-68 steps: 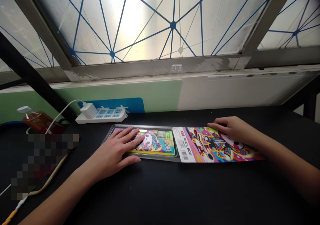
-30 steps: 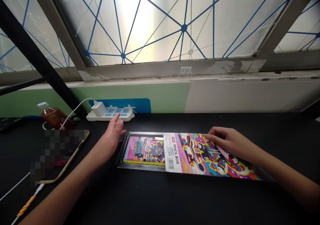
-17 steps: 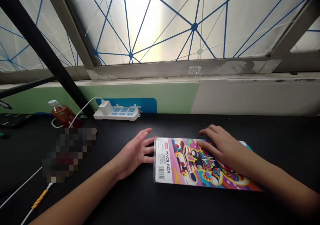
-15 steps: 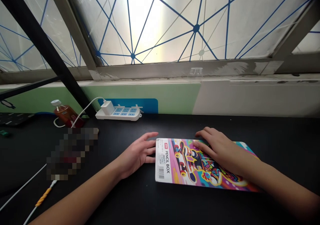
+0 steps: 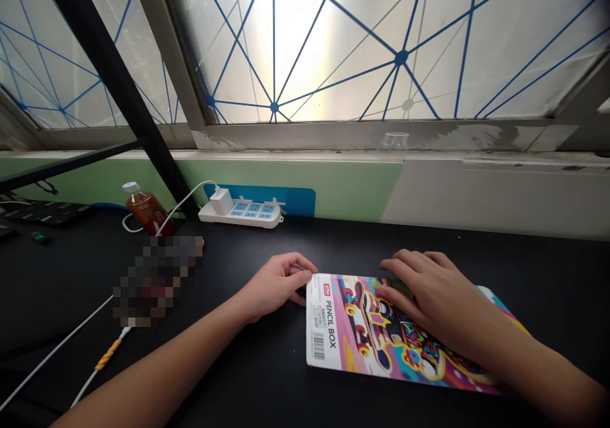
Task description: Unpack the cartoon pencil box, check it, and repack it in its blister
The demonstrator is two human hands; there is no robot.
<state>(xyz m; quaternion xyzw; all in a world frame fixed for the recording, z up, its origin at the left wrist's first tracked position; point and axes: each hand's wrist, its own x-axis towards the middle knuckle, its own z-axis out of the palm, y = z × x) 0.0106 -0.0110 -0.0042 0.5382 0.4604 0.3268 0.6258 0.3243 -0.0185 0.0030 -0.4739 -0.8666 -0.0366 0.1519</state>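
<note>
A flat, brightly printed pencil box (image 5: 366, 326) lies on the black desk, its white label end with a barcode facing left. A skateboard cartoon covers its upper face. My left hand (image 5: 279, 283) pinches the far left corner of the box between thumb and curled fingers. Over the far edge of the box, my right hand (image 5: 431, 291) rests with its thumb on the printed face and its fingers stretched out. The forearm behind it covers part of the box's right end.
On the left are a blurred-out device (image 5: 152, 285) with a white cable (image 5: 109, 355), a bottle of reddish drink (image 5: 150, 209) and a keyboard (image 5: 47, 212). A white power strip (image 5: 252, 213) lies by the wall. A clear cup (image 5: 395, 140) stands on the sill below the window.
My left hand has gone from spread fingers beside the box to a pinch on its corner. My right hand stays over the box. The whole view has shifted slightly.
</note>
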